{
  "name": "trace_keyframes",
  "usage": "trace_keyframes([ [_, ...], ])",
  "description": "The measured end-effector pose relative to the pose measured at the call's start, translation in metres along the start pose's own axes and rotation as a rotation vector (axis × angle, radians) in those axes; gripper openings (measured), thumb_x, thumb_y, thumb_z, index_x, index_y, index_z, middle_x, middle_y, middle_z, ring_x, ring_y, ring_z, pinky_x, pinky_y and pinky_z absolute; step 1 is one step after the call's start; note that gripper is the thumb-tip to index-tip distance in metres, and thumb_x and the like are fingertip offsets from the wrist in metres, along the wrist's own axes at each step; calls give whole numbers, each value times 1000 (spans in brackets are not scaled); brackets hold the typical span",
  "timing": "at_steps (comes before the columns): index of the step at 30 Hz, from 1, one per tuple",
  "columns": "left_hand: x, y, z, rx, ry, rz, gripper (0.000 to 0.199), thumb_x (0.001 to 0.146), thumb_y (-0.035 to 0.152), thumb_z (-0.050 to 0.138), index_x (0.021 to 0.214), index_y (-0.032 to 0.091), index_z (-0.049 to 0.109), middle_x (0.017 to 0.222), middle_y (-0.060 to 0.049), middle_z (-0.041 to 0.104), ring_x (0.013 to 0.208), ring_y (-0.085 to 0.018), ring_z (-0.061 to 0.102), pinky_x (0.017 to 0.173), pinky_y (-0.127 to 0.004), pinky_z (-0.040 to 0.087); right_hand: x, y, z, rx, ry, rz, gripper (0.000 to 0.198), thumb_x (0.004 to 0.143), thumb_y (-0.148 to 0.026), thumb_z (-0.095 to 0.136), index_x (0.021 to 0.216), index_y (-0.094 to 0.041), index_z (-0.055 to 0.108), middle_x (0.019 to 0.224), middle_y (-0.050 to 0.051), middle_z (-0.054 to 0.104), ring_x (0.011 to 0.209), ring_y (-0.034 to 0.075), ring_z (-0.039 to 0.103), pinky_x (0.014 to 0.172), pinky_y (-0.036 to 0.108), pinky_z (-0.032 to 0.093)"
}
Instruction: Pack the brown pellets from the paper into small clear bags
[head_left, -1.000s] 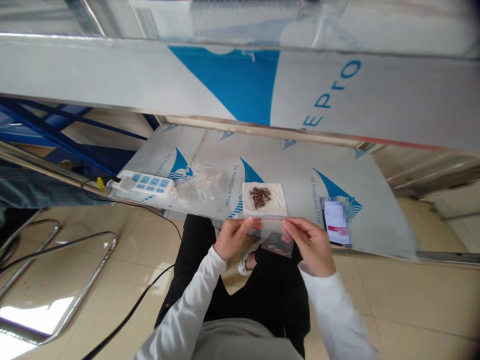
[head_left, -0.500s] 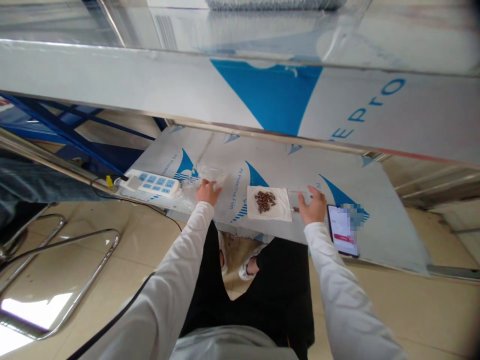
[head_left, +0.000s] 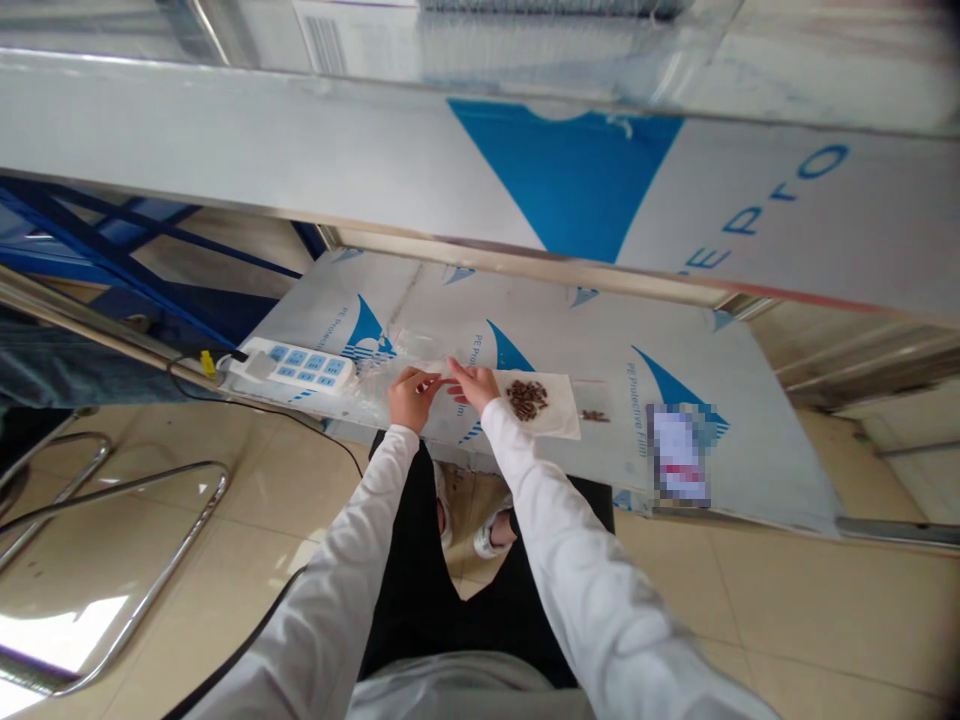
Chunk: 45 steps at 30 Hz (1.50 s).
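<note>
My left hand [head_left: 411,398] is closed in a pinch above the front part of the metal shelf, beside crumpled clear plastic bags [head_left: 369,388]. What it pinches, if anything, is too small to make out. Close against its fingertips is my right hand [head_left: 474,384], thumb stretched out and apart from the fingers. Just right of that hand, a pile of small brown pieces [head_left: 527,400] lies on a white square sheet [head_left: 564,412]. A small clear bag with a few brown pieces [head_left: 595,415] lies at the sheet's right side.
A white power strip [head_left: 311,368] lies at the shelf's left end, its cable hanging over the edge. Toward the right is a phone [head_left: 681,455]. An upper shelf [head_left: 300,150] crosses above the work surface. A metal-framed chair [head_left: 202,530] stands at left.
My right hand has moved left from beside the phone, across the white sheet, to meet my left hand. My left hand's fingers have come together. The small bag at right is now uncovered.
</note>
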<state>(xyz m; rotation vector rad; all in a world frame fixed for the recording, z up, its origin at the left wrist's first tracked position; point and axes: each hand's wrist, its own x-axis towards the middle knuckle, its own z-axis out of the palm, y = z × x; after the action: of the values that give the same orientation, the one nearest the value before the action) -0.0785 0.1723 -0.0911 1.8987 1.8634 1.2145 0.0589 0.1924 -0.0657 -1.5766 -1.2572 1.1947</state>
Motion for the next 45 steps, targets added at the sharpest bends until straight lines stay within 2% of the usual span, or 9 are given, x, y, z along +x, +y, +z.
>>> trace_keyframes([
  [5,-5,1,-11,-95,21,80,25,83,41,62,85,20,76,73,-3,63,58,-11,54,61,-25,48,8,-10,8,155,-4,64,38,76,-52,65,71,-15,67,71,7,74,56,15,68,48,22,52],
  [9,-11,23,-34,-155,-8,120,29,76,43,69,96,22,73,92,-6,65,87,-18,62,81,-32,50,-13,-18,-19,223,-9,20,44,72,-58,65,77,-14,69,79,7,75,62,16,68,52,23,52],
  [12,-20,50,-50,-366,34,-149,47,80,50,62,117,21,62,116,-11,62,98,-21,61,82,-34,51,-47,-22,-44,262,-58,-12,48,68,-61,68,83,-15,72,80,6,75,62,17,66,53,24,52],
  [17,-50,86,-64,-807,-420,-539,44,76,56,63,86,13,66,74,-5,67,58,-11,56,53,-23,45,-126,-12,-83,467,-266,68,45,74,-52,70,105,-18,71,91,7,75,66,16,65,62,29,53],
  [20,-74,99,-66,-790,-429,-548,39,74,53,66,71,15,61,55,2,55,45,-8,43,45,-21,36,-159,-2,-97,508,-315,110,44,76,-45,72,111,-18,70,96,9,75,72,17,65,69,31,53],
  [25,-108,122,-75,-279,-66,-299,27,78,44,66,85,19,60,74,-2,61,64,-14,55,60,-26,45,-180,7,-103,316,-43,65,28,75,-42,71,85,-16,76,73,6,74,59,16,63,59,28,51],
  [31,-132,152,-79,-310,-557,-4,19,90,33,53,77,22,61,68,-1,64,58,-13,58,55,-24,44,-204,-1,-104,-53,82,-105,23,84,-34,59,88,-21,78,75,5,76,62,22,69,57,30,54],
  [41,-142,147,-70,-211,-566,65,17,87,23,50,73,23,58,67,-3,61,60,-15,59,58,-28,48,-207,13,-102,-554,133,-226,27,90,-23,48,104,-21,71,94,11,76,78,29,74,70,36,57],
  [45,-138,143,-76,-130,-540,260,9,83,30,58,87,24,63,83,-8,66,85,-25,63,77,-40,51,-205,14,-105,-505,171,-184,28,88,-23,48,113,-21,62,86,8,77,73,27,74,65,35,56],
])
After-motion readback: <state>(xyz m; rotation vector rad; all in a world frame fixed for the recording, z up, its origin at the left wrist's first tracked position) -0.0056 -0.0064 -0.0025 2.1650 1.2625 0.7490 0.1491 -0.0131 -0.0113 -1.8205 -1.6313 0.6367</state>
